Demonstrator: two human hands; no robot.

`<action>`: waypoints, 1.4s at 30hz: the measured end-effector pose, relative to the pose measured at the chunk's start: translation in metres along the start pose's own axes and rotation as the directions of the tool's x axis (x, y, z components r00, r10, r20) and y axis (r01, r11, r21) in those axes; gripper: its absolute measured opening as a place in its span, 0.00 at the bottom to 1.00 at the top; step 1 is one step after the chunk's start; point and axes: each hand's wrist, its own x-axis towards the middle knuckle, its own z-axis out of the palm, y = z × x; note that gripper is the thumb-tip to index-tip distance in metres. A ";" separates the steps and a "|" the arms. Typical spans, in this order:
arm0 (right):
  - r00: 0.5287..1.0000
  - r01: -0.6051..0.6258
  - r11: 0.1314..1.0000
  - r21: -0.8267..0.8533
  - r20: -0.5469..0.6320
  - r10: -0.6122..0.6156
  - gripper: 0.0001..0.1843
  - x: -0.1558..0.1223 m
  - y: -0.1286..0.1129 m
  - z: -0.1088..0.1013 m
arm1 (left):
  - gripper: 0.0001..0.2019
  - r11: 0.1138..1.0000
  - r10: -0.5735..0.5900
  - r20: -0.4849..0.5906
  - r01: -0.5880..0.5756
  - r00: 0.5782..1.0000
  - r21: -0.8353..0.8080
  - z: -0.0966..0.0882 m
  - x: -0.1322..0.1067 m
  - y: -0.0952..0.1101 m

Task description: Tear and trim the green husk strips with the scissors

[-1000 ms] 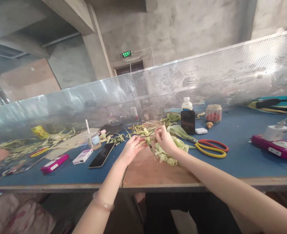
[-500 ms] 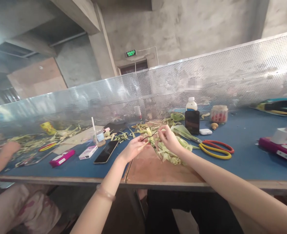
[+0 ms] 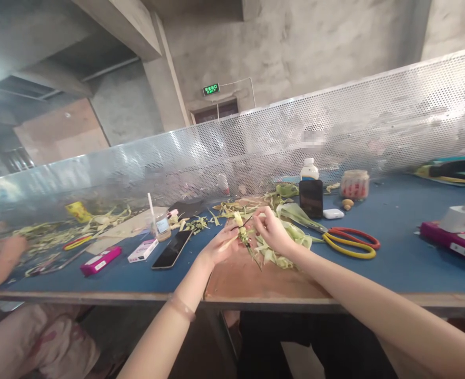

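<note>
My left hand is closed around a small bundle of pale green corn husk, its yellowish top sticking up above the fingers. Thin dark ends hang from the bundle's lower side. A dark thin cord runs from the bundle to my right hand, whose fingertips pinch its end. Both hands are above a brown board. Loose corn husks lie beneath and beside my right hand.
Scissors with red and yellow handles lie to the right, near a propped dark phone, a bottle and a jar. A flat phone and a cup with straw are left. A co-worker's hand is far left.
My left hand has turned slightly, so the husk bundle tilts and shows more. The right hand has drawn a little closer to it, fingers curled tighter. The co-worker's hand has shifted left.
</note>
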 end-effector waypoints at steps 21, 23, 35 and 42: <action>0.998 0.035 0.992 -0.120 -0.054 -0.042 0.07 0.001 0.006 -0.002 | 0.14 0.990 0.074 -0.095 -0.085 0.993 -0.110 -0.003 -0.004 0.002; 0.996 0.032 0.984 -0.174 -0.075 -0.045 0.07 0.001 0.007 -0.002 | 0.13 0.991 0.077 -0.127 -0.090 0.989 -0.101 -0.002 -0.004 0.002; 0.993 0.011 0.958 -0.288 -0.107 -0.043 0.08 0.005 0.011 0.002 | 0.08 0.997 0.075 -0.324 -0.082 0.943 -0.008 -0.009 0.002 0.000; 0.992 -0.021 0.967 -0.253 -0.124 -0.011 0.07 0.004 0.012 0.003 | 0.12 0.999 0.036 -0.364 -0.022 0.931 0.044 -0.007 0.001 0.000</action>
